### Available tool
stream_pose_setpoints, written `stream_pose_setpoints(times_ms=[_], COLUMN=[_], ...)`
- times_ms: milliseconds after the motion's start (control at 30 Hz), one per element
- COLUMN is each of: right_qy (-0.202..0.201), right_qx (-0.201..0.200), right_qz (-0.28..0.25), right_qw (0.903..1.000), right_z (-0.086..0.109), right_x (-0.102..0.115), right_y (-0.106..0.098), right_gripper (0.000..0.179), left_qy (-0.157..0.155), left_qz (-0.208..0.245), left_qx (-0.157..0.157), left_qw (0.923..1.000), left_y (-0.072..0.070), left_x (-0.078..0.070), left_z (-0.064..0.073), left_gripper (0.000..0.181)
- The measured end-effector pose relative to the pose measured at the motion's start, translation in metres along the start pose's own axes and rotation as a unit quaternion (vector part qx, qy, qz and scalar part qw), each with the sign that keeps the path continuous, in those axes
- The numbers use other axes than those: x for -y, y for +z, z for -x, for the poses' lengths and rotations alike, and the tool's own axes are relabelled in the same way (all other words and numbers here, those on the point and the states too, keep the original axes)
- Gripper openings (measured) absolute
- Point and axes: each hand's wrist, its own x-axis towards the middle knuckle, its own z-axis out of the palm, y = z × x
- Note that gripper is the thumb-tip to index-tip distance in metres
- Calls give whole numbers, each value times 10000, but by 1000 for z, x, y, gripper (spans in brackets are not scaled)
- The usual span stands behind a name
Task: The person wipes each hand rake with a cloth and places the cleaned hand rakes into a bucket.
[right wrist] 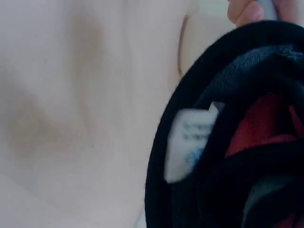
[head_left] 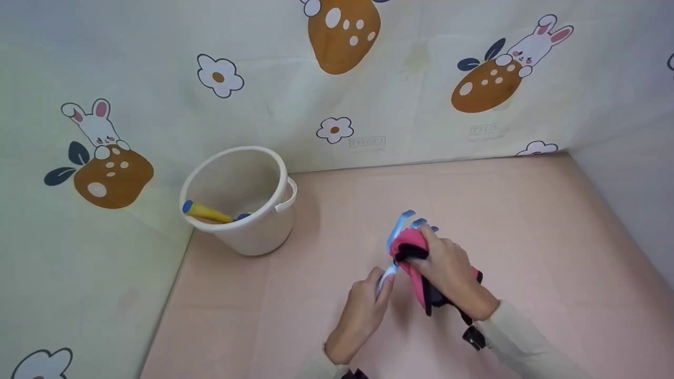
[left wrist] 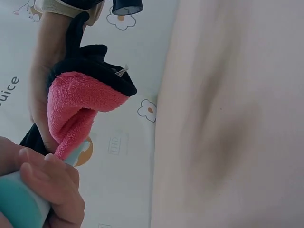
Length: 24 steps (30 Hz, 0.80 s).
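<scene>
My left hand (head_left: 366,302) grips the pale handle of a small hand rake (head_left: 396,231), whose blue bent tines point away from me. In the left wrist view the fingers curl round the handle (left wrist: 21,202), white and teal at its end. My right hand (head_left: 447,263) holds a bunched pink cloth (head_left: 410,241) with black edging against the rake, just below the tines. The cloth hides where tines and handle join. A white printed label (right wrist: 187,145) shows on the cloth's dark side in the right wrist view.
A white bucket (head_left: 258,234) with a side handle stands at the back left. A yellow and blue tool handle (head_left: 208,212) leans on its rim inside. Behind the pink surface (head_left: 500,210) hangs a pale sheet (head_left: 274,116) printed with rabbits and flowers.
</scene>
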Motion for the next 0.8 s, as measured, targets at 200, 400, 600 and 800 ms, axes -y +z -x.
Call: stream_pose_setpoints(times_ms=[200,400,600,800], right_qy=[-292,-540,-800,-1019], right_qx=[-424,-896,-1096,-952], right_qz=[463,1048,1819,2536], right_qw=[9976,9890,9739,9572], right_z=[-4,-9,-12,-17], right_x=[-8,-14,-20,-29], right_y=[3,4,5,13], right_gripper=[41,39,41,45], left_qy=[-10,-251,-288,-443], left_qz=[82,449,620,649], left_qx=[52,385,522,633], left_qw=[10000,9979,9963,9949], left_y=[2,3,5,7], left_x=[2,4,4,2], left_z=[0,2,3,1], left_gripper=[29,29,29,31])
